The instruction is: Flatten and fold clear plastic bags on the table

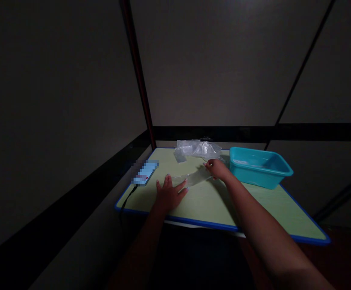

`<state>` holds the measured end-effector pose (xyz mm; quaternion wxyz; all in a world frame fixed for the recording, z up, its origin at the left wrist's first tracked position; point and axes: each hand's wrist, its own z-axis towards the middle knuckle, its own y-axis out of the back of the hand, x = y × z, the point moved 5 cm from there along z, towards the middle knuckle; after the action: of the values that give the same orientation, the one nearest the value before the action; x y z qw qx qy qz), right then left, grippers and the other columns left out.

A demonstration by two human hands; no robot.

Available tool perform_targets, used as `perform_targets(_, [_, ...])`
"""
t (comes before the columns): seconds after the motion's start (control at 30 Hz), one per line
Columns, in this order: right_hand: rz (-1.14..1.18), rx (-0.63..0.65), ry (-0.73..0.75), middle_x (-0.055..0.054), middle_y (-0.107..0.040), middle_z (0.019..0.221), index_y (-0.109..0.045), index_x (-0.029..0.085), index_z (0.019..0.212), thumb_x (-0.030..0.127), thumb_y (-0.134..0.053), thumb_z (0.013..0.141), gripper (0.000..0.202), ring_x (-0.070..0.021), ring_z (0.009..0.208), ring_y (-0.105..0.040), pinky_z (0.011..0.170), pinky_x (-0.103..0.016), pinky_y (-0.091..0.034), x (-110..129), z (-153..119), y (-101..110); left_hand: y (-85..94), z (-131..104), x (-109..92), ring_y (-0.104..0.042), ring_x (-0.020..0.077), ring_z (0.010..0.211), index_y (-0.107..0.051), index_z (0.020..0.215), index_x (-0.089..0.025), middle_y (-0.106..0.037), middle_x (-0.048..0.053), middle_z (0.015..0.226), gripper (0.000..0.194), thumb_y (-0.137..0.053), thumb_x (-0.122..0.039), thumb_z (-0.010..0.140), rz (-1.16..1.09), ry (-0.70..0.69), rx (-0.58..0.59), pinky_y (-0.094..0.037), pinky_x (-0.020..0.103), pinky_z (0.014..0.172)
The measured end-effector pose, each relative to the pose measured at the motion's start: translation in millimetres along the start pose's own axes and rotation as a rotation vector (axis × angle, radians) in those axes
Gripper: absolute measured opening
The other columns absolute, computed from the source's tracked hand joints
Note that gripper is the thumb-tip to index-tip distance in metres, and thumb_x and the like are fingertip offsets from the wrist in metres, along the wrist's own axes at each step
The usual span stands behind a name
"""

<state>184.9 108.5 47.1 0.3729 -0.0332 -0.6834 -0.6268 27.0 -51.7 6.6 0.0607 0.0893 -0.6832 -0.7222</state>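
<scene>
A clear plastic bag (196, 177), long and narrow, lies across the middle of the table (211, 205). My left hand (170, 194) rests flat with spread fingers on the bag's left part, against the tabletop. At the bag's right end, my right hand (215, 168) pinches its edge between thumb and fingers and lifts it slightly. Whether anything is inside the bag, I cannot tell. Behind my hands sits a loose pile of clear plastic bags (204, 150), with one small flat bag (180, 156) at its front left.
To the right stands a turquoise plastic basin (254, 174) with something pale inside. A phone-like device (145, 173), partly pixelated, lies at the left edge, a dark cord (129, 198) running off the table. Panelled walls (211, 64) rise behind and at the left.
</scene>
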Motion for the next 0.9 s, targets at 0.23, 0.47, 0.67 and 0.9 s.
perform_targets(0.23, [0.044,-0.112,0.032,0.000,-0.055,0.050,-0.061,0.012,0.076,0.034,-0.046,0.090,0.030,-0.0087,0.038,-0.046,0.047,-0.020,-0.033,4.2,-1.9,6.4,0.2,0.2,-1.1,-0.011,0.0330,0.140,-0.030,0.136,-0.049,-0.023,0.006,0.152,0.051,-0.023,-0.064,0.087,-0.028,0.006,-0.003,-0.010,0.064,0.103])
perform_targets(0.47, [0.154,-0.060,0.009,0.004,-0.046,0.043,-0.058,0.013,0.071,0.037,-0.048,0.089,0.032,-0.0089,0.034,-0.044,0.041,-0.020,-0.032,0.8,-1.3,2.4,-2.0,1.8,-1.4,-0.009,0.0339,0.140,-0.033,0.134,-0.051,-0.021,0.006,0.153,0.051,-0.021,-0.065,0.086,-0.075,0.017,0.008,-0.007,0.067,0.101])
perform_targets(0.67, [0.096,-0.036,-0.022,0.003,-0.046,0.040,-0.060,0.012,0.071,0.036,-0.050,0.089,0.031,-0.0090,0.034,-0.046,0.041,-0.019,-0.034,17.6,0.3,12.5,-2.0,1.8,-2.4,-0.006,0.0324,0.140,-0.033,0.135,-0.049,-0.019,0.006,0.153,0.055,-0.018,-0.068,0.085,-0.098,0.015,0.009,-0.003,0.065,0.103])
perform_targets(0.9, [0.003,0.022,-0.035,-0.001,-0.053,0.045,-0.062,0.011,0.075,0.029,-0.047,0.091,0.028,-0.0093,0.035,-0.049,0.041,-0.019,-0.037,53.6,3.4,18.2,-3.0,2.5,-3.6,-0.004,0.0323,0.141,-0.033,0.135,-0.049,-0.018,0.002,0.154,0.057,-0.016,-0.068,0.085,-0.126,0.007,0.014,0.003,0.064,0.103])
